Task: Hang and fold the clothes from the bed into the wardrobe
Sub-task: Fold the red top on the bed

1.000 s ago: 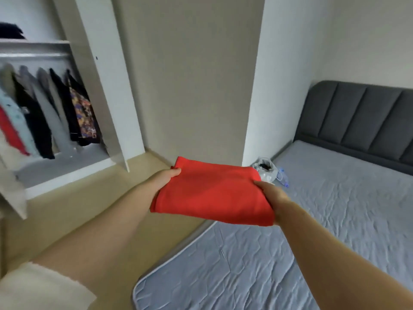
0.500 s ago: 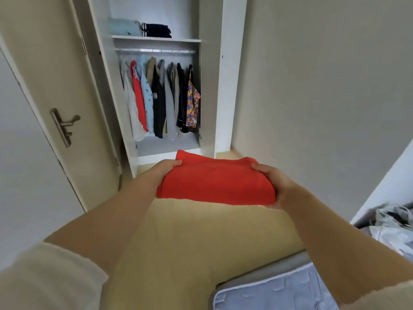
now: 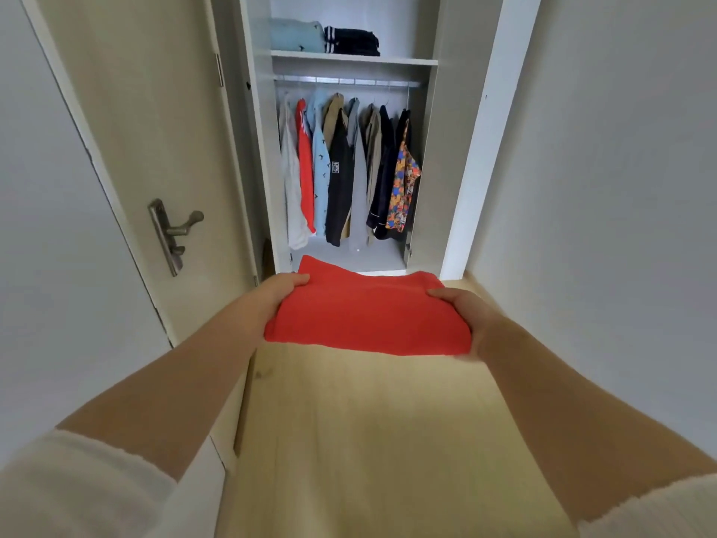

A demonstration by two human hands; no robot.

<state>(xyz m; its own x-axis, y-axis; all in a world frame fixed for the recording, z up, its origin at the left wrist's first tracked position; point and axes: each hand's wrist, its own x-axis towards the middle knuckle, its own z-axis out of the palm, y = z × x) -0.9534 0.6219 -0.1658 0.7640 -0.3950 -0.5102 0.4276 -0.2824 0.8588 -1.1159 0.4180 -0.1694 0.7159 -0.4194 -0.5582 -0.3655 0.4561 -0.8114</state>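
bed left behind, wardrobe now faced head-on; folded red top gripped by left hand and right hand, shelving likely next

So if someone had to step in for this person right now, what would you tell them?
Left hand and right hand each grip an end of the folded red garment, held before the open wardrobe.
Done: garment folded; clothes hang on the rail; two folded piles lie on the shelf.
Left: place the red one inside, probably on that shelf. Whatever remains to fetch is out of view.
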